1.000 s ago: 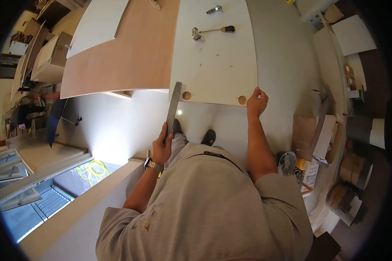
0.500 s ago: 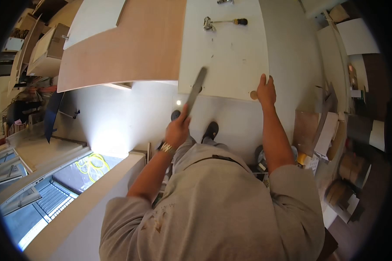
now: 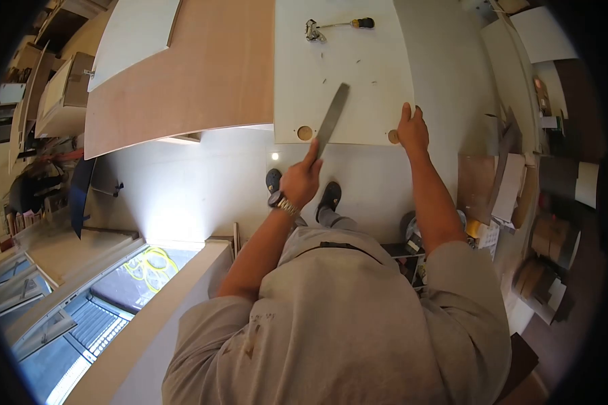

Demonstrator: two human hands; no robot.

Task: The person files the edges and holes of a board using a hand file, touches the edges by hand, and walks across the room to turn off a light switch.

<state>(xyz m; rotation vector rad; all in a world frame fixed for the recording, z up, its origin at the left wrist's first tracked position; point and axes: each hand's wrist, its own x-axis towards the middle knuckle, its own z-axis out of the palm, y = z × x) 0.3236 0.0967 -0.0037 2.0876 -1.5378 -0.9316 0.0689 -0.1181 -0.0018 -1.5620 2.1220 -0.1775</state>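
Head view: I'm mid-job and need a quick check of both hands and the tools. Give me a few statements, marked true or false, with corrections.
1. The left hand holds a flat metal bar. True.
2. The screwdriver lies on the white board. True.
3. The right hand holds the screwdriver. False: it is at the white board's right edge.
4. The watch is worn on the right. False: it is worn on the left, just behind the left hand.
5. A round hole lies near the white board's left near corner. True.
6. The yellow coil lies on the white board. False: it lies apart from it, off to the left.
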